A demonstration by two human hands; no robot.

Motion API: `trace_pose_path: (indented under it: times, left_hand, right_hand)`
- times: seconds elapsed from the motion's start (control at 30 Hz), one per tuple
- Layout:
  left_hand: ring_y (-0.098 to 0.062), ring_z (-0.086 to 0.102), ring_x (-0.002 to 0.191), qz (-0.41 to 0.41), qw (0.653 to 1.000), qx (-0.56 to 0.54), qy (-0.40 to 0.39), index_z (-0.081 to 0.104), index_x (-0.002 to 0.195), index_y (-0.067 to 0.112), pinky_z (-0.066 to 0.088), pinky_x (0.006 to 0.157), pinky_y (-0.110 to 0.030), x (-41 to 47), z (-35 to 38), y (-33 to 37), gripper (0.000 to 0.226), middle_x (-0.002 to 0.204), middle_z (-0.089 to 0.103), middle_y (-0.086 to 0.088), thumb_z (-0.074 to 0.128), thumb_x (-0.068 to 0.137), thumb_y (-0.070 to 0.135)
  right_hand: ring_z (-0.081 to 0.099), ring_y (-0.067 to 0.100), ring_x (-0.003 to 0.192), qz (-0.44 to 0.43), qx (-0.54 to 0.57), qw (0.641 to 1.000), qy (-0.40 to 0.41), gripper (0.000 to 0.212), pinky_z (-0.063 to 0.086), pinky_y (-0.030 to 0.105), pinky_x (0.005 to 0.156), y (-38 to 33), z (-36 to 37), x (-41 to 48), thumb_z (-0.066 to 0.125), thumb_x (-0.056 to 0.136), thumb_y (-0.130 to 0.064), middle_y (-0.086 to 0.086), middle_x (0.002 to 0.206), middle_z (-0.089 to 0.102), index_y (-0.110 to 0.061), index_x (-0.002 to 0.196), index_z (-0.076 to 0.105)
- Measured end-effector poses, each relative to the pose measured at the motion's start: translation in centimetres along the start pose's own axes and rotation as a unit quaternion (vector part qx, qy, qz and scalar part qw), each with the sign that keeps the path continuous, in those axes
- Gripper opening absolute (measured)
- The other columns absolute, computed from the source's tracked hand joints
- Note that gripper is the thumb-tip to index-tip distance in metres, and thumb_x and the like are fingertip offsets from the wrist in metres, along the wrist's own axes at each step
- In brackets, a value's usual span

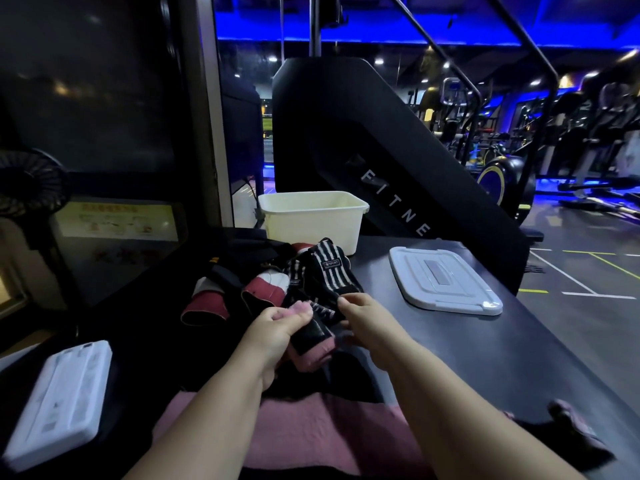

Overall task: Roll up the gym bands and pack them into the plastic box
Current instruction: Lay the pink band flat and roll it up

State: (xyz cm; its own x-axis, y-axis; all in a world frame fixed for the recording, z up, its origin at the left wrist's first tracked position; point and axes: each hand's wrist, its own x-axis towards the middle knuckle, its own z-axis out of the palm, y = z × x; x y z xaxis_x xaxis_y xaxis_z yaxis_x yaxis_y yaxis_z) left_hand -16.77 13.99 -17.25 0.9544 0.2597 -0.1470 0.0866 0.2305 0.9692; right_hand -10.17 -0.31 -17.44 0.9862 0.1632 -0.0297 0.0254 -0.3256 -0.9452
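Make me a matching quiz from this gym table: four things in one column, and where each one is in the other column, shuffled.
Things:
1. plastic box
2. lid
3. striped band
4. pink-edged band

Places:
A. held in the left hand
B. lying flat on the right side of the table
C. open, at the far edge
D. in the middle, label showing

Pairs: 1-C, 2-B, 3-D, 4-A

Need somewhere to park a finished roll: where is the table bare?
Bare table runs nearside of the lid, right of the right hand; a narrow strip separates lid and plastic box. The band pile crowds the front of the box.
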Motion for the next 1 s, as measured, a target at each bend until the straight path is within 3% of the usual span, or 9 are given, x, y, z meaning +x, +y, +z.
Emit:
trace_pose_path:
  times: [0.1,0.2,0.37,0.47,0.57,0.67,0.77,0.9,1.0]
  left_hand:
    - [-0.021,0.066,0.093,-0.01,0.998,0.06,-0.013,0.058,0.109,0.005,0.052,0.073,-0.032,0.3,-1.1,-0.1,0.033,0.104,0.069,-0.006,0.075,0.083,0.017]
    - [-0.022,0.063,0.076,-0.028,0.997,0.074,-0.024,0.055,0.095,0.006,0.049,0.062,-0.031,0.7,-1.9,-0.2,0.024,0.085,0.066,-0.008,0.074,0.082,0.013]
    - [-0.018,0.055,0.066,-0.021,0.994,0.083,-0.066,0.045,0.074,0.015,0.044,0.061,-0.032,1.4,-2.7,0.4,0.029,0.066,0.059,-0.002,0.071,0.08,0.005]
    - [-0.021,0.054,0.072,-0.022,0.993,0.067,-0.094,0.045,0.077,0.016,0.043,0.065,-0.035,1.4,-3.2,0.4,0.026,0.071,0.057,-0.004,0.069,0.08,0.004]
    - [-0.02,0.055,0.068,-0.025,0.993,0.04,-0.108,0.045,0.076,0.016,0.044,0.063,-0.033,1.4,-3.5,0.3,0.026,0.071,0.056,-0.006,0.064,0.083,0.001]
    - [-0.018,0.055,0.062,-0.033,0.993,0.011,-0.11,0.044,0.074,0.016,0.045,0.059,-0.031,1.5,-3.6,0.4,0.026,0.068,0.055,-0.005,0.059,0.084,-0.002]
    - [-0.015,0.053,0.059,-0.043,0.994,-0.035,-0.098,0.043,0.073,0.017,0.045,0.057,-0.028,1.7,-3.7,0.3,0.026,0.066,0.052,-0.003,0.054,0.084,-0.003]
    - [-0.014,0.053,0.056,-0.046,0.993,-0.063,-0.093,0.044,0.071,0.017,0.047,0.054,-0.027,1.7,-3.7,0.3,0.026,0.062,0.053,-0.001,0.052,0.085,-0.003]
    - [-0.015,0.054,0.056,-0.038,0.994,-0.039,-0.093,0.044,0.073,0.016,0.048,0.053,-0.027,1.7,-3.6,0.2,0.025,0.062,0.054,-0.002,0.053,0.085,-0.004]
  right_hand:
    - [0.056,0.016,0.066,0.039,0.048,0.997,-0.054,0.025,0.05,0.036,0.071,0.0,1.2,0.4,0.053,0.096,-0.035,0.001,0.078,0.06,-0.015,0.086,0.064]
    - [0.049,0.021,0.06,0.041,-0.02,0.998,-0.052,0.056,0.045,0.037,0.064,0.5,1.9,1.5,0.057,0.073,-0.061,0.003,0.063,0.053,-0.006,0.08,0.064]
    - [0.065,0.025,0.076,0.051,-0.051,0.997,-0.01,0.065,0.056,0.039,0.074,1.2,2.4,3.2,0.057,0.06,-0.068,0.009,0.089,0.068,-0.017,0.098,0.065]
    - [0.06,0.013,0.059,0.045,0.028,0.999,-0.003,0.049,0.049,0.03,0.055,0.7,2.6,2.9,0.072,0.077,-0.048,0.005,0.081,0.061,-0.01,0.106,0.059]
    - [0.055,0.007,0.054,0.039,0.089,0.995,-0.017,0.047,0.047,0.025,0.052,0.6,2.4,2.7,0.076,0.083,-0.031,0.001,0.082,0.062,-0.011,0.12,0.055]
    - [0.057,0.008,0.058,0.008,0.068,0.998,-0.015,0.026,0.05,0.027,0.059,0.1,2.0,2.1,0.079,0.08,-0.027,-0.002,0.076,0.066,-0.013,0.1,0.07]
    - [0.055,0.008,0.054,-0.011,0.037,0.999,0.013,0.009,0.045,0.021,0.051,0.2,1.5,2.3,0.076,0.083,-0.025,-0.003,0.068,0.063,-0.019,0.078,0.071]
    - [0.058,0.014,0.069,-0.011,-0.041,0.997,0.065,0.006,0.051,0.034,0.069,0.9,1.0,2.9,0.068,0.085,-0.027,-0.003,0.077,0.064,-0.021,0.086,0.067]
    - [0.066,0.021,0.09,0.005,-0.006,0.998,0.059,0.032,0.057,0.045,0.085,0.8,0.4,3.1,0.065,0.072,-0.045,0.003,0.094,0.069,-0.022,0.095,0.064]
